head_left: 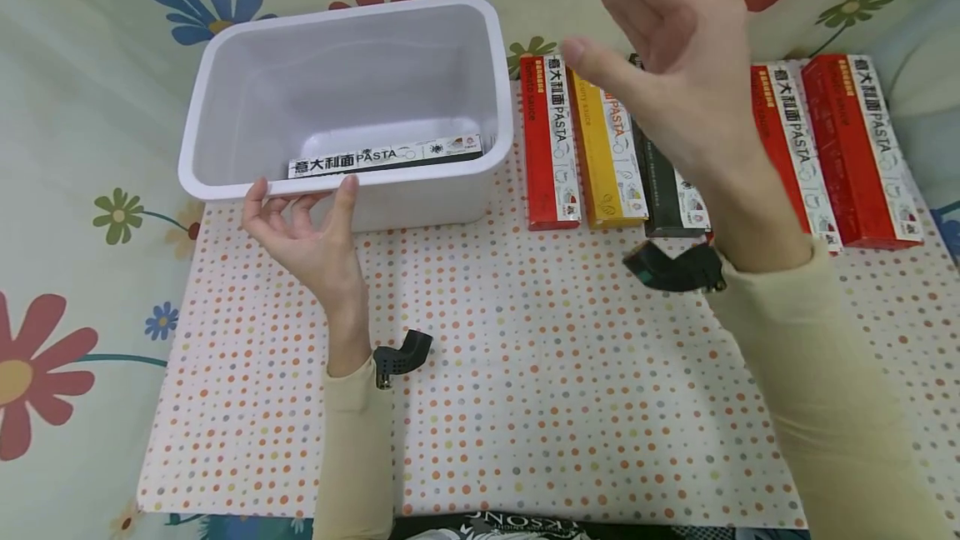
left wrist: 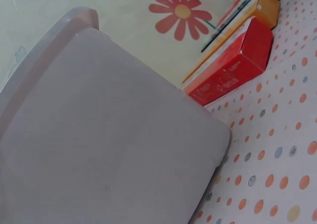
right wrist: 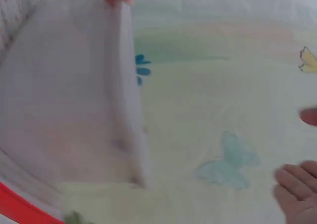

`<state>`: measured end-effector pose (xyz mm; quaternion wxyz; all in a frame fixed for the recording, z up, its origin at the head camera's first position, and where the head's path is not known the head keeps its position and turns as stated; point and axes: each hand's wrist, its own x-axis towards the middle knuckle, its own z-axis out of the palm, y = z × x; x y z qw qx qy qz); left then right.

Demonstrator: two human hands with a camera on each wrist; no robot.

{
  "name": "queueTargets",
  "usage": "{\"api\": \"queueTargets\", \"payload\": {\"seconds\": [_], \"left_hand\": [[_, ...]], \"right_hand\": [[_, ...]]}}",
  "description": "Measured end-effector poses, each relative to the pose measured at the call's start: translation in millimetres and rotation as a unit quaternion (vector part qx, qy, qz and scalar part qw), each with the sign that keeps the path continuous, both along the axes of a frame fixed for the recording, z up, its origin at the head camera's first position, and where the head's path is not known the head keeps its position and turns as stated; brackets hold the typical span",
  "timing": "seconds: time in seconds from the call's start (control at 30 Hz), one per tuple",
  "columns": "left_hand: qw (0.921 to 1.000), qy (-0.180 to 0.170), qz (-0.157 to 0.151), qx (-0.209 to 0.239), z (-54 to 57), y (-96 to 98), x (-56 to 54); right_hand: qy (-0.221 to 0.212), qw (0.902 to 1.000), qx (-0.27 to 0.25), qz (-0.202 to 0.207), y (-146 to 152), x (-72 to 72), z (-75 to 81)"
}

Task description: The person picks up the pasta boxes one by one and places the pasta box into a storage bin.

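My left hand holds the near rim of a white plastic bin, thumb and a fingertip on the edge and other fingers bent against the outside wall. Inside the bin, along its near wall, lies a pasta box with a white printed face and a dark lower edge. My right hand, fingers extended and thumb spread, is raised over the row of boxes and holds nothing. It covers part of a black pasta box and a red one. In the right wrist view, some fingers show at the right edge.
Right of the bin stand a red pasta box and a yellow one. Another red box stands at the far right. A dotted cloth covers the table, and a flowered curtain hangs behind and to the left.
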<state>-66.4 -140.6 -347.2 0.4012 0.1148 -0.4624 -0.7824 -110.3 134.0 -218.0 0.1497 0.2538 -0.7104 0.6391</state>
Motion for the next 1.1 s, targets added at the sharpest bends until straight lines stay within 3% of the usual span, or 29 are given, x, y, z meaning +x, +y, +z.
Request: {"api": "queueTargets", "payload": {"seconds": [0.13,0.33,0.47,0.67,0.8,0.93,1.1], "left_hand": [[1.0,-0.001,-0.005,-0.003,-0.8,1.9,-1.1],[0.9999,0.004,-0.003,-0.01,-2.0,3.8,-1.1],[0.9999,0.009,-0.003,-0.005,-2.8,3.2,-0.5],[0.9999,0.008,0.007,-0.011,-3.5,1.7,-0.5],[0.9998,0.008,0.014,-0.009,-3.3,0.4,-0.7],[0.9999,0.009,0.007,-0.007,-3.2,0.3,-1.6],[0.9998,0.014,0.01,-0.011,-4.7,0.1,-2.2]], "right_hand": [[-0.039,0.9889,-0.129,-0.063,4,24.9,-50.8],[-0.099,0.9787,-0.076,-0.163,0,40.8,-121.7],[-0.155,0.966,-0.055,-0.2,-7,44.0,-154.0],[-0.204,0.9544,-0.042,-0.214,-17,43.9,-179.3],[-0.246,0.9393,0.028,-0.237,-25,43.0,-187.2],[-0.278,0.9216,0.066,-0.263,-27,41.8,-193.2],[-0.3,0.915,0.091,-0.254,-27,38.4,-200.0]]}}
